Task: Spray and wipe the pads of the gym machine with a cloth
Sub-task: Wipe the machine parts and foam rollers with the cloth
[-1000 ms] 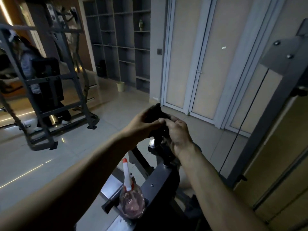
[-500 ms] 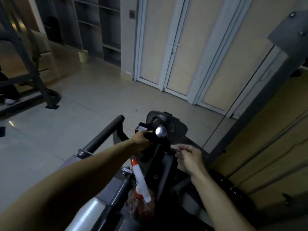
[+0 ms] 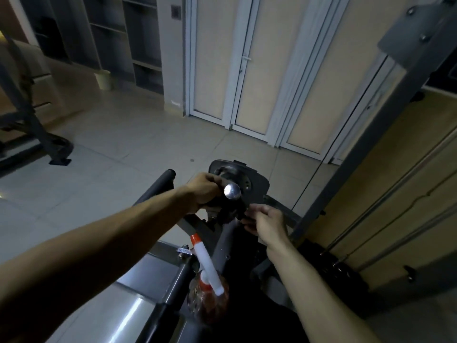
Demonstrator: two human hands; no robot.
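The black roller pad (image 3: 158, 186) of the gym machine (image 3: 158, 273) lies just left of the left hand's fingers (image 3: 212, 180), bare and untouched. A second ago both hands were raised together around a dark thing in front of the person. Since then they have come down and parted, and the view has tipped towards the machine. Judging by that, the work has paused on a fitting of the machine and not on a pad, so the spraying and wiping of this pad look still to come.

The left hand (image 3: 204, 191) is curled tightly round a dark stem (image 3: 220, 187) just behind the chrome knob (image 3: 232, 191), which stands at its fingertips. The right hand (image 3: 268, 220) sits lower and to the right of the knob, its fingers (image 3: 248, 222) half curled towards the dark parts under it. Whether they pinch anything there, or only touch it, is lost in the shadow. No cloth can be made out in either hand.

The spray bottle (image 3: 210, 271) stands well back from both sets of fingers, towards the person. Its white, red-tipped nozzle leans up between the two forearms, and neither hand holds it. Beyond the fingers lie the tiled floor (image 3: 123, 144) and pale doors (image 3: 259, 70).
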